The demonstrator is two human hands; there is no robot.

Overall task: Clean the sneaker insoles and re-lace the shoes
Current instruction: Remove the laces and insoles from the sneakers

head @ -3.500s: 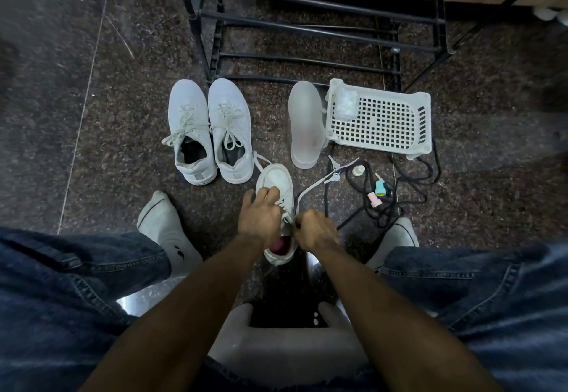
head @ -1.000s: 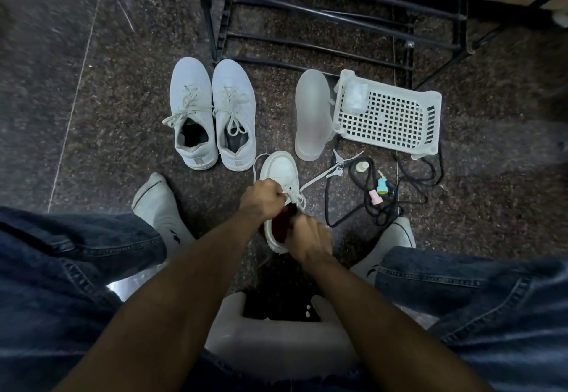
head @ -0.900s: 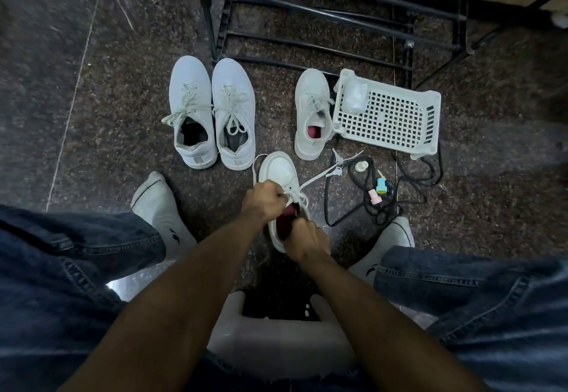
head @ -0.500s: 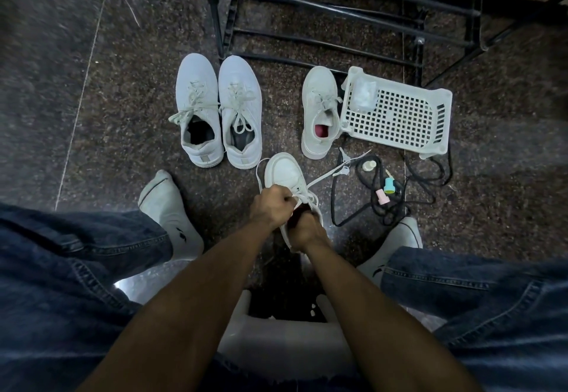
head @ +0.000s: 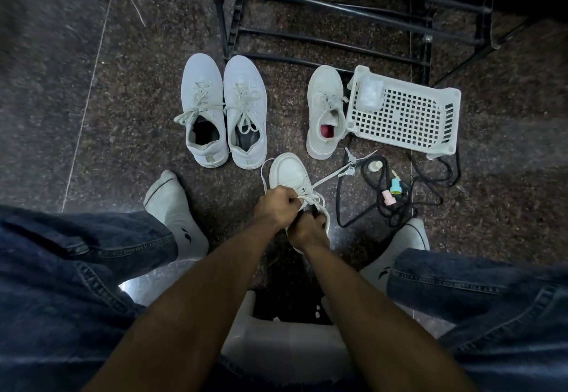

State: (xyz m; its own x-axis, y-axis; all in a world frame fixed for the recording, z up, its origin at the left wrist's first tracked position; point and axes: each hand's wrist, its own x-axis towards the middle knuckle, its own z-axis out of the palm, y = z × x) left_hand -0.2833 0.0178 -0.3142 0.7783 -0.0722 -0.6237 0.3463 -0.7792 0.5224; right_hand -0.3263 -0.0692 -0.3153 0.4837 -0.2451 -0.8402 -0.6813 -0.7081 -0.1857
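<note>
The white sneaker (head: 290, 173) is lying on the floor (head: 123, 133) between the person's feet. The left hand (head: 276, 208) is pinching its lace (head: 310, 199) in a closed grip. The right hand (head: 307, 230) is gripping the sneaker's heel part, fingers curled.

Left hand (head: 276, 207) fisted, right hand (head: 308, 229) curled, forearms converging

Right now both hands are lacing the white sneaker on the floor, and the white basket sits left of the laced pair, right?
Nearly. In the head view the left hand and right hand do work the white sneaker, but the white basket sits right of the laced pair, beyond the single sneaker.
</note>
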